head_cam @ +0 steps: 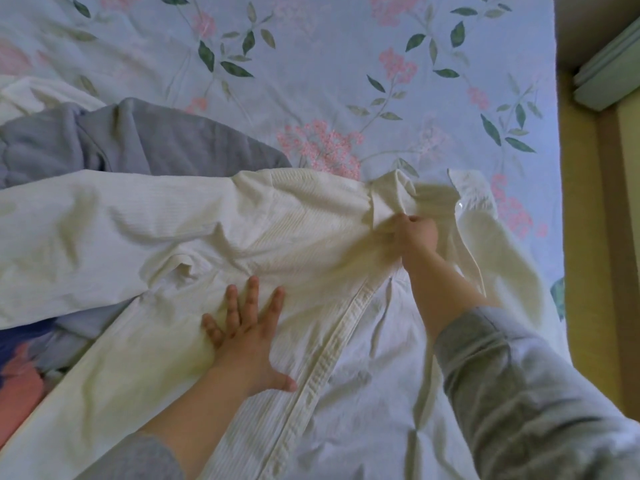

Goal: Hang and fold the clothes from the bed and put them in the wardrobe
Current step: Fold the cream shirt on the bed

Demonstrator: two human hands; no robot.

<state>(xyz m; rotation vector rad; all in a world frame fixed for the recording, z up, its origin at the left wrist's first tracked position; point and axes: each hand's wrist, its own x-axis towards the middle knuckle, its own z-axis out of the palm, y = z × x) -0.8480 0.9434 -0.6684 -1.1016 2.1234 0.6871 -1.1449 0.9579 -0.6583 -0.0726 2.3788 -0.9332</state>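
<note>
I have the cream shirt (138,220) spread front-up on the bed (311,64), filling the near half of the view, collar (388,195) towards the far right. The left hand (247,337) lies flat on the chest panel with fingers straight and spread, holding nothing and only pressing the cloth down just left of the placket (325,358). The right hand (415,233) is bunched into the fabric just below the collar, fingers curled round a fold of it.

I judge the shirt to be light, soft and limp, a ribbed weave that creases wherever it is pushed and will not keep a shape unsupported. It should slide easily over the sheet, so one palm has to pin it while the other pulls. The firmest places to take hold look like the collar, the shoulder seams and the doubled placket.

The long sleeve (69,220) runs off the left edge, so I cannot see its cuff. The hem is cut off at the near edge. The right hand's fingertips are buried in cloth. A grey garment (138,140) lies half under the shirt at far left, and a pink and blue pile (20,375) at near left is too crumpled to identify. The wardrobe is out of view
</note>
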